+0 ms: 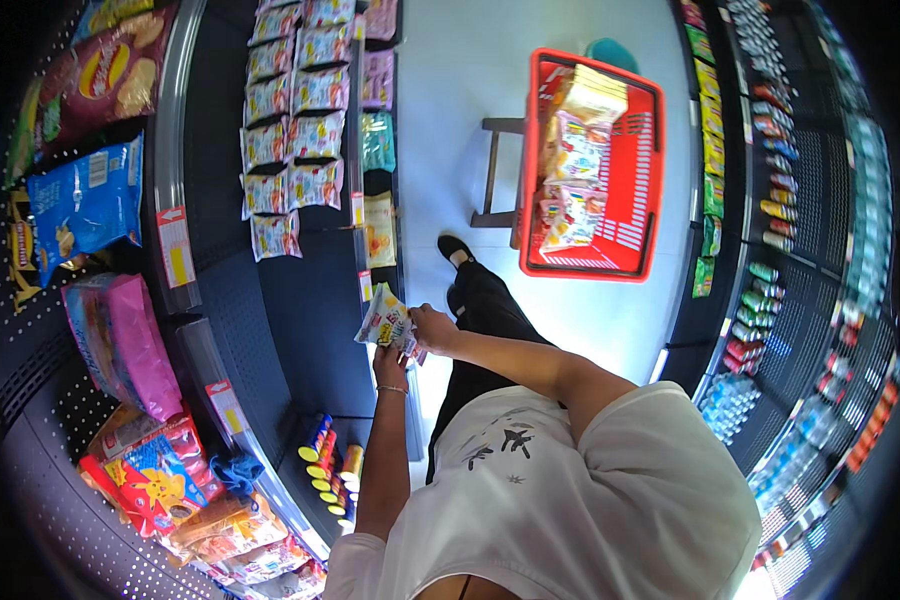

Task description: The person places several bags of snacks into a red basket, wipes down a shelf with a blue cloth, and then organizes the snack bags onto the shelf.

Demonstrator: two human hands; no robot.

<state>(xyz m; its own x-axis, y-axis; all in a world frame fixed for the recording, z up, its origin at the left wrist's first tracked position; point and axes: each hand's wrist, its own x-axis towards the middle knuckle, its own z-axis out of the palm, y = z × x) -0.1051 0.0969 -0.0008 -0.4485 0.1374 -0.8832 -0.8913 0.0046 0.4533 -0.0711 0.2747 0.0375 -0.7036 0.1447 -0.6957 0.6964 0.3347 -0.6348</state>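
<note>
A small white and yellow snack packet (387, 322) is held in front of my body, close to the shelf edge. My left hand (391, 358) grips its lower side, and a thin bracelet circles that wrist. My right hand (431, 328) pinches the packet's right end. Rows of similar snack packets (319, 135) lie on the dark shelf ahead to the left. A red plastic shopping basket (657, 180) rests on a dark stool (501, 220) to the right. Inside it are a few similar packets (574, 217) and a pale yellow package (594, 94).
Shelves with crisp bags (90, 202), a pink bag (135, 345) and tube-shaped canisters (326, 465) stand on the left. Shelves of cans (754, 315) and bottles (727, 405) stand on the right. A teal round object (613, 52) is behind the basket.
</note>
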